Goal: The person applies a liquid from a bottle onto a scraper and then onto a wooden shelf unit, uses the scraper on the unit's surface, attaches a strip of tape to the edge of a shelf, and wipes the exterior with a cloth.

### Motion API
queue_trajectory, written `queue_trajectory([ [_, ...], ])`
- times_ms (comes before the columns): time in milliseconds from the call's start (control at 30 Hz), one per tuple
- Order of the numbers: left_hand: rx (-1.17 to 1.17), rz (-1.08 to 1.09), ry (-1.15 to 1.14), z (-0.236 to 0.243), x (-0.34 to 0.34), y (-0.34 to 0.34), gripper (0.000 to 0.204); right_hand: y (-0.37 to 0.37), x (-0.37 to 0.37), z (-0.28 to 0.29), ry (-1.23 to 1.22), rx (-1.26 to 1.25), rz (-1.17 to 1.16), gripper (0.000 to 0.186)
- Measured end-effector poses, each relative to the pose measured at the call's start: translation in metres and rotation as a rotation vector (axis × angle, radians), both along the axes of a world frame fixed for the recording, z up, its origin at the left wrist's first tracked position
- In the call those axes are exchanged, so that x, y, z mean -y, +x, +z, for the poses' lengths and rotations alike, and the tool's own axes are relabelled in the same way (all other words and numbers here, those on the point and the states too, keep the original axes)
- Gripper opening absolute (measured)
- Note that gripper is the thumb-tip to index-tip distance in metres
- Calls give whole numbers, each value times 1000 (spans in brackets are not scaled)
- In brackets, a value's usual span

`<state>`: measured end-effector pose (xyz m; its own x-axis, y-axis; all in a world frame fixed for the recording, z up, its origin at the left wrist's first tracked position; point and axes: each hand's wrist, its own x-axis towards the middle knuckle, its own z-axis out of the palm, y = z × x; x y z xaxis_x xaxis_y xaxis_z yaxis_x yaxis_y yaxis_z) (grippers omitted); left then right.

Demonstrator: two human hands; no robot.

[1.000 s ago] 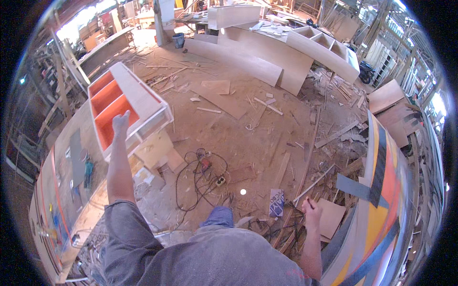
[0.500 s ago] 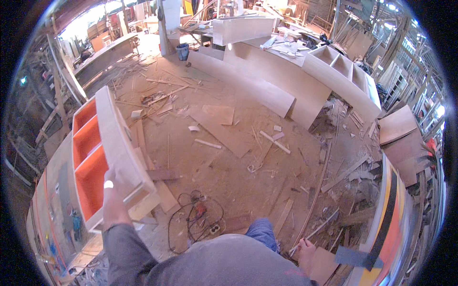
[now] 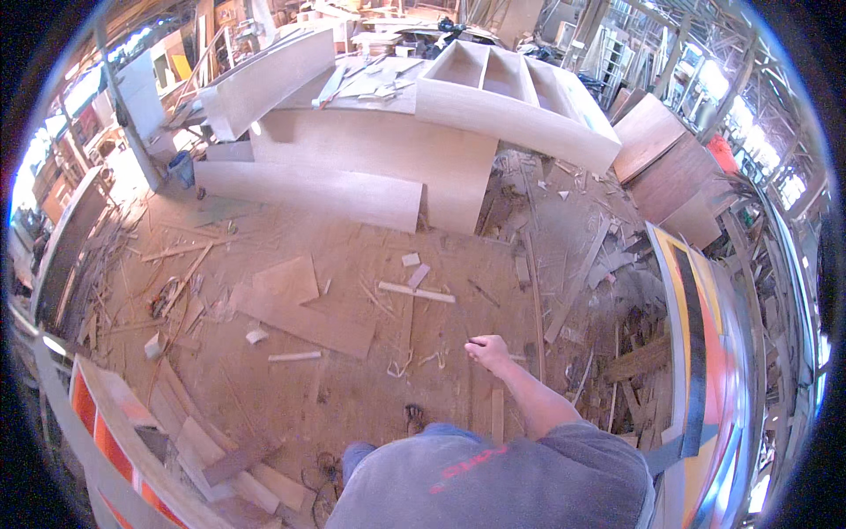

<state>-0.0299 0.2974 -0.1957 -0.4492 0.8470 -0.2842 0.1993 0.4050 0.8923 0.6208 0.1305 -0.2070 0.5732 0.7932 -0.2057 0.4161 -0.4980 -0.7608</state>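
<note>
My right hand reaches forward over the littered floor, its fingers closed. Something thin and dark may poke out at the fingertips, but it is too small to name. Beyond that hand, a pale wood strip lies on the ground. My left hand is out of sight. At the lower left stands an open wooden cabinet frame with orange inner faces, partly cut off by the picture's rim.
Ahead, a workbench carries a large compartmented wooden box and a long pale box. Broad panels lean below it. Plywood offcuts and scraps litter the floor. Striped coloured boards stand at my right, near stacked brown sheets.
My view has swung right, toward the workbench. My left hand, formerly on the orange-lined cabinet, has left the view. My right hand has risen from my side and stretched forward.
</note>
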Motion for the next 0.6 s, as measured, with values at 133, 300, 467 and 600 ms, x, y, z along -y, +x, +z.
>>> queue_trajectory([
  [133,127,42,-49,13,-36,84,45,25,-138,20,-8,-55,59,34],
  [300,177,202,30,43,-128,80,42,27,-258,2,49,14,83,26],
  [467,201,238,200,115,-258,58,40,38,-291,-19,-32,-43,21,24],
  [600,296,54,308,170,-416,112,38,32,-292,-34,-110,-333,-278,21],
])
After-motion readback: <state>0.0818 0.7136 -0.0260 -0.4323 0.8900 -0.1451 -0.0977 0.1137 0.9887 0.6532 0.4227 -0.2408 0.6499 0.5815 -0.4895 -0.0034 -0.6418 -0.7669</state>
